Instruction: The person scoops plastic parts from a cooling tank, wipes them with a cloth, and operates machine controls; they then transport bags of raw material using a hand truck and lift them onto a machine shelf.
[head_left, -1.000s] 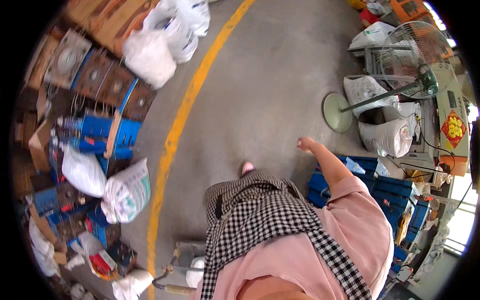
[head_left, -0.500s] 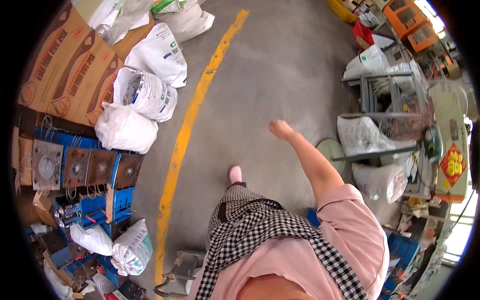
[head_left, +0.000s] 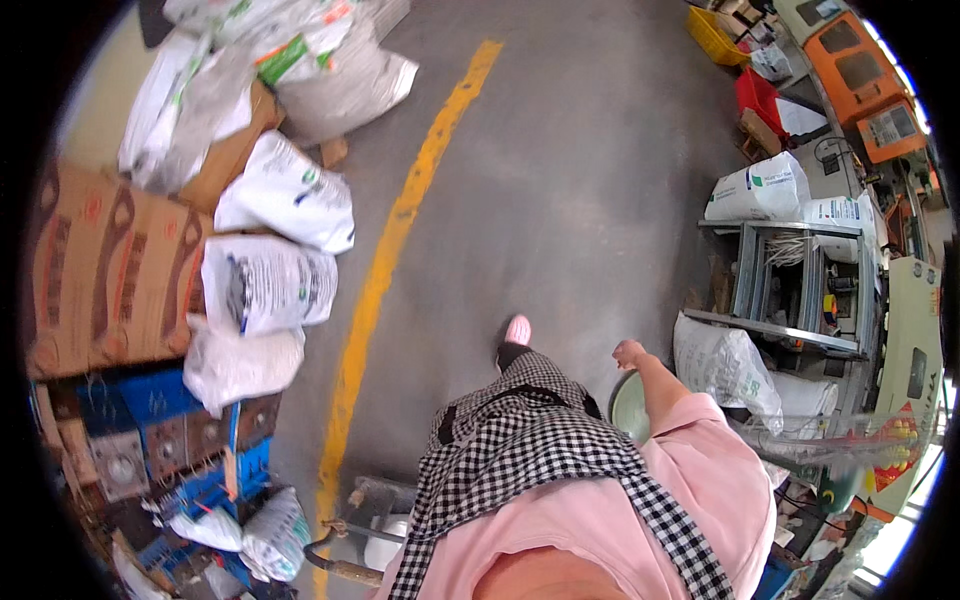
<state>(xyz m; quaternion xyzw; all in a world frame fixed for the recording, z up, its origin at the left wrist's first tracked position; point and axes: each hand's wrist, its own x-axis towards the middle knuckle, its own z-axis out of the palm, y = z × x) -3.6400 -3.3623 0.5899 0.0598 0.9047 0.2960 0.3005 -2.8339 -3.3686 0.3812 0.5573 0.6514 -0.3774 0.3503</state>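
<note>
Head view, and the right hand [head_left: 628,354] hangs right of center in the frame with nothing showing in it. Fingers look loosely curled, but it's too small to tell how tightly. Left hand's out of sight, so no clue what it's up to.

Nearest thing to that hand is a round green base [head_left: 627,410], just below it in the frame and partly behind the forearm. Right of it sits a white sack [head_left: 725,362], with a gray metal frame [head_left: 748,272] above that.

From where I'm standing this reads as a stride, one pink shoe [head_left: 517,330] out front at mid frame. Imo, doing it well means keeping that arm tucked so it doesn't snag the metal frame, and placing each foot well off the base's rim.

Further out, a yellow line [head_left: 385,265] runs down the floor [head_left: 560,180] left of center. I'd walk between it and the right-hand sacks, since more white sacks [head_left: 270,285] crowd the left side. Also mind the curved handle [head_left: 350,572] at lower left, close by the checked apron [head_left: 530,430]; easy to bump.
</note>
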